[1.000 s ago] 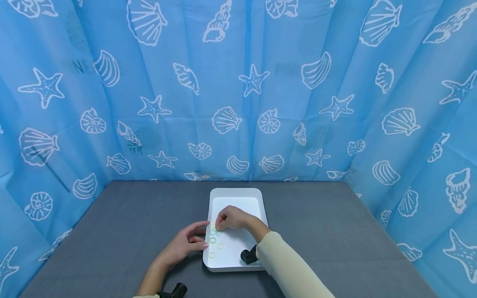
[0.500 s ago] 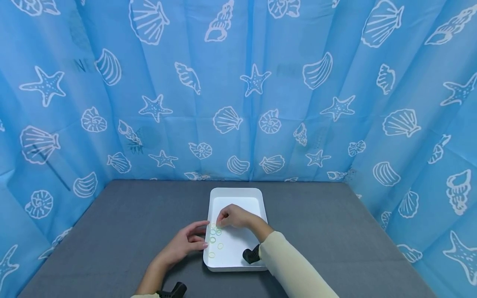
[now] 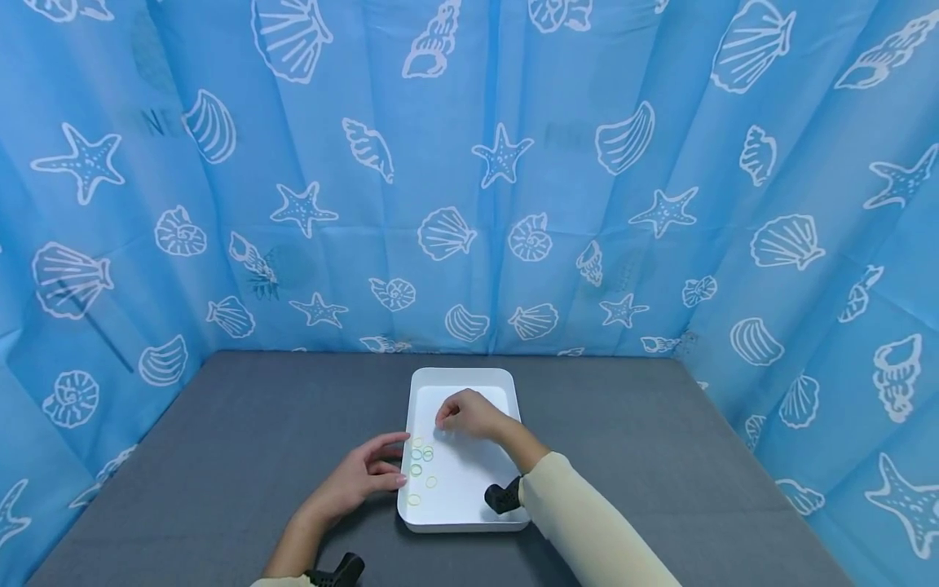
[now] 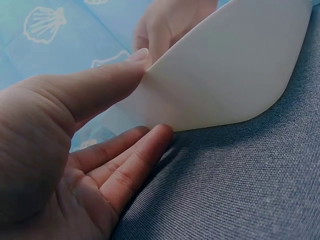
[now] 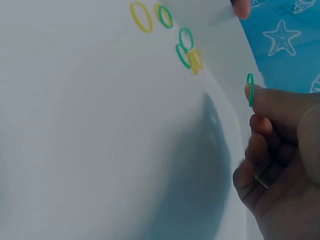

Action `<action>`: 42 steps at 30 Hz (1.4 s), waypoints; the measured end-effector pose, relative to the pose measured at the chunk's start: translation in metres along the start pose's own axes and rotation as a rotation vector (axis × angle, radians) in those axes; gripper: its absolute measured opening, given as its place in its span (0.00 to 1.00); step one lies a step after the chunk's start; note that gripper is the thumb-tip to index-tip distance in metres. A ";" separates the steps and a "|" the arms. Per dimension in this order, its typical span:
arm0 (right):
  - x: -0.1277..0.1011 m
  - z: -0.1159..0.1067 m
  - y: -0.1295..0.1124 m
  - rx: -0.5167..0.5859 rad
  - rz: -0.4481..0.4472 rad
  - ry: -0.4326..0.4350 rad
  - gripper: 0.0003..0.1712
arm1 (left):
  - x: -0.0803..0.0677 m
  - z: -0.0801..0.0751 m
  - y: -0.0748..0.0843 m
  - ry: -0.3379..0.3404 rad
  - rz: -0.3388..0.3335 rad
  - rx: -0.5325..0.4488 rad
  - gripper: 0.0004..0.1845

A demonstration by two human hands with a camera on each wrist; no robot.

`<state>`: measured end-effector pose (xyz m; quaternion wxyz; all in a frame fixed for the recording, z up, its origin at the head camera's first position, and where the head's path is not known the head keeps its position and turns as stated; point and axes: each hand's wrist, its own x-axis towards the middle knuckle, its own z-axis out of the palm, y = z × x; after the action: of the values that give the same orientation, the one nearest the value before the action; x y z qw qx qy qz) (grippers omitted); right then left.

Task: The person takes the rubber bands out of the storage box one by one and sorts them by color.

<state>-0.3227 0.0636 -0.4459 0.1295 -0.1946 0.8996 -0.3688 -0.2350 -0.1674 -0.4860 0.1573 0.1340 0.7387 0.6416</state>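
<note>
In the right wrist view, my right hand [image 5: 285, 135] holds a small green rubber band [image 5: 251, 90] at its thumb and fingertip, the other fingers curled beneath. From the head view this hand [image 3: 473, 414] is over the far half of the white tray [image 3: 477, 509], and the band cannot be made out there. Several yellow and green rubber bands [image 3: 416, 470] lie along the tray's left side. My left hand [image 3: 357, 477] rests against the tray's left wall. Close up, its thumb is at the rim [image 4: 172, 52] and its fingertips touch low on the outer wall.
The tray stands on a grey cloth-covered table [image 3: 293, 424]. Behind and to the sides hangs a blue curtain [image 3: 469, 277] with white shells and starfish. A black wrist camera [image 3: 502, 497] on the right arm overlaps the tray's near right corner.
My right hand has moved away from the bands at the left side, toward the tray's far middle, with a green rubber band. My left hand stays at the tray's left wall.
</note>
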 end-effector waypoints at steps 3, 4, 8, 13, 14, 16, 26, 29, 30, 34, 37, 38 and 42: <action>-0.001 -0.007 -0.002 -0.006 -0.011 0.037 0.06 | 0.000 0.000 0.001 0.009 -0.004 0.008 0.36; -0.002 -0.009 -0.003 -0.013 -0.012 0.049 0.05 | 0.000 0.000 0.001 0.010 -0.004 0.009 0.36; -0.005 -0.020 -0.004 -0.034 -0.006 0.088 0.05 | 0.000 0.001 0.003 0.010 -0.007 0.011 0.36; -0.008 -0.032 0.000 -0.035 0.004 0.127 0.05 | -0.002 0.001 0.002 0.014 -0.017 0.013 0.37; -0.009 -0.034 0.001 -0.033 -0.001 0.134 0.05 | -0.002 0.000 0.002 0.015 -0.018 0.012 0.37; -0.010 -0.037 0.005 -0.026 -0.011 0.148 0.05 | -0.002 0.000 0.002 0.013 -0.020 0.007 0.37; -0.019 -0.054 0.021 0.023 0.009 0.238 0.04 | -0.002 0.001 0.002 0.009 -0.013 0.008 0.37; -0.023 -0.057 0.027 0.038 0.021 0.273 0.04 | -0.002 0.001 0.002 0.007 -0.011 0.005 0.37; -0.024 -0.058 0.029 0.042 0.023 0.284 0.04 | -0.002 0.001 0.002 0.006 -0.010 0.005 0.37; -0.028 -0.062 0.036 0.056 0.021 0.328 0.04 | -0.002 0.001 0.002 0.009 -0.010 0.017 0.37; -0.031 -0.065 0.042 0.063 0.019 0.370 0.04 | -0.003 0.001 0.002 0.003 -0.006 0.017 0.37; -0.032 -0.065 0.044 0.071 0.023 0.383 0.04 | -0.002 0.000 0.002 -0.001 -0.004 0.014 0.37; -0.035 -0.068 0.051 0.090 0.042 0.436 0.04 | -0.002 0.000 0.001 -0.008 0.004 0.009 0.37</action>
<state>-0.3300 0.1546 -0.4322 -0.0519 -0.0853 0.8928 -0.4393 -0.2333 -0.1678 -0.4845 0.1585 0.1388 0.7407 0.6379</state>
